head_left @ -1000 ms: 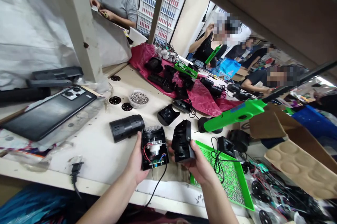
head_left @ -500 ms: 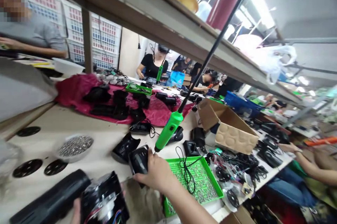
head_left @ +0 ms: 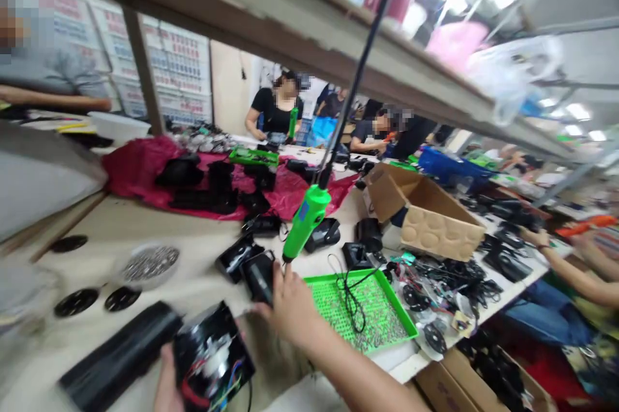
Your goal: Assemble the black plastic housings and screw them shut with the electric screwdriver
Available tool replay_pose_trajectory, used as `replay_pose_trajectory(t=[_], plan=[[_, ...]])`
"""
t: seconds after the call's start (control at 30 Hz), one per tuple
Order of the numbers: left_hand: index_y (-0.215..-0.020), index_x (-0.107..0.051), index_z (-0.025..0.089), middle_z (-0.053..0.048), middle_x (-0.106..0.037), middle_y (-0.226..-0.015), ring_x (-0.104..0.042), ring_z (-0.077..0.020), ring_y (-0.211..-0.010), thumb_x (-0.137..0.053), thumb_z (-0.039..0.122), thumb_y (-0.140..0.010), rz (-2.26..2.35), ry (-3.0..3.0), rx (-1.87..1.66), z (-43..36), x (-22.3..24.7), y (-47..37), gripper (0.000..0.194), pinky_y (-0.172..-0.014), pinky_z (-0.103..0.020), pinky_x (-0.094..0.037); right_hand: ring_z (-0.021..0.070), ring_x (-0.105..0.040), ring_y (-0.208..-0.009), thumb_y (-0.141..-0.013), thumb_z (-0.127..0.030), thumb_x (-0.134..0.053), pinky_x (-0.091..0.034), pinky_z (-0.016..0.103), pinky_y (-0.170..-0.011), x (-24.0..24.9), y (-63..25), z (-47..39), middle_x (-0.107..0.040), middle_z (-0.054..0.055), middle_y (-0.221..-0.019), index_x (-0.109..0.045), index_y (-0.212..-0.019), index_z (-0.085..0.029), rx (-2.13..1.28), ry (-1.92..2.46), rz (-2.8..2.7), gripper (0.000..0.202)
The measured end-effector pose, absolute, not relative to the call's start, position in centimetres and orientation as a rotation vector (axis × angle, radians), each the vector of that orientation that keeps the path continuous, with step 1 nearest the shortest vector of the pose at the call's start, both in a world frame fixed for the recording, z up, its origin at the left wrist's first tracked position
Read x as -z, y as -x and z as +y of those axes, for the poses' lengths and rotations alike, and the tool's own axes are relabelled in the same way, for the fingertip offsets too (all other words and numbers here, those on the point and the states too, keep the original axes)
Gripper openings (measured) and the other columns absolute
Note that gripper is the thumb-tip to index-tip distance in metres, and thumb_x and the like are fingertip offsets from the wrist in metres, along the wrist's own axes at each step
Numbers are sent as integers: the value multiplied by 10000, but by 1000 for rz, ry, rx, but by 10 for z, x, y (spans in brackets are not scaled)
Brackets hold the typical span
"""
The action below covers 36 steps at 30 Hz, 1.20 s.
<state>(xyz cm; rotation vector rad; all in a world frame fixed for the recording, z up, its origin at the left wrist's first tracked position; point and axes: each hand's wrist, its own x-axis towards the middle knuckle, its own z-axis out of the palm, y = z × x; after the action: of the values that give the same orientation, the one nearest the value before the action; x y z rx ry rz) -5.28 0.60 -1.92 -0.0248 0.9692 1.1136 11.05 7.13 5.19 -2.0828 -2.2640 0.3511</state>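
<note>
My left hand (head_left: 169, 378), at the bottom, holds an open black housing (head_left: 213, 357) with red, blue and yellow wires inside. My right hand (head_left: 290, 302) is closed around the side of a black plastic part (head_left: 258, 275), just left of the green tray (head_left: 413, 334) of small screws. A green electric screwdriver (head_left: 305, 222) hangs on a black cord, its tip just above my right fingers. Left of my left hand lies a long black cylindrical shell (head_left: 123, 354). Another black shell (head_left: 236, 257) lies beside the part at my right hand.
A bowl of screws (head_left: 151, 264) and black discs (head_left: 77, 302) lie on the left. An open cardboard box (head_left: 442, 231) stands at the right, near wires and parts. Black pieces cover a pink plastic sheet (head_left: 130, 170). A shelf beam crosses above. Other people sit around.
The view has shifted, so the housing in my left hand shows more fully and further right. The screwdriver appears slightly left and higher, and turned a little. Both hands keep their holds.
</note>
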Motion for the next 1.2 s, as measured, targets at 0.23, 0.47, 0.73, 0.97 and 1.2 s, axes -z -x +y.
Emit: replay_pose_trajectory(t=[0.23, 0.47, 0.73, 0.97, 1.2], plan=[[-1360, -534, 113, -167, -756, -1010, -668, -306, -1078, -395, 527, -948, 843, 149, -1247, 7, -16, 29, 600, -970, -466, -487, 383, -500, -1268, -904, -292, -562, -449, 569, -1009, -28, -142, 31, -506, 265, -1375, -436, -1407, -76, -214, 1621, -2250, 562], [-1309, -576, 100, -162, -753, -1009, -701, -310, -984, -387, 551, -943, 746, 215, -1262, 4, -17, 34, 611, -932, -474, -513, 289, -620, -1076, -949, -281, -477, -524, 490, -930, -30, -143, 17, -628, 149, -1176, -558, -1274, -186, -415, 1416, -2171, 348], [-1174, -660, 89, -160, -758, -972, -707, -302, -956, -345, 518, -967, 712, 206, -1293, 6, -13, 38, 571, -921, -488, -518, 256, -634, -1039, -929, -195, -462, -538, 436, -911, -26, -123, 7, -662, 125, -1121, -596, -1195, -177, -650, 1289, -2199, 299], [-1140, -674, 90, -150, -763, -954, -700, -289, -979, -315, 521, -974, 740, 195, -1286, 6, -15, 36, 585, -929, -460, -516, 242, -640, -1030, -929, -183, -479, -538, 411, -899, -21, -127, 5, -665, 117, -1112, -611, -1169, -189, -647, 1261, -2113, 274], [-1136, -687, 150, -103, -762, -1014, -670, -262, -1050, -440, 570, -923, 972, 69, -1303, 5, -11, 20, 531, -987, -415, -472, 208, -618, -840, -944, -214, -507, -516, 349, -718, -39, -122, -2, -614, 72, -890, -648, -1061, -202, -427, 1115, -2078, 183]])
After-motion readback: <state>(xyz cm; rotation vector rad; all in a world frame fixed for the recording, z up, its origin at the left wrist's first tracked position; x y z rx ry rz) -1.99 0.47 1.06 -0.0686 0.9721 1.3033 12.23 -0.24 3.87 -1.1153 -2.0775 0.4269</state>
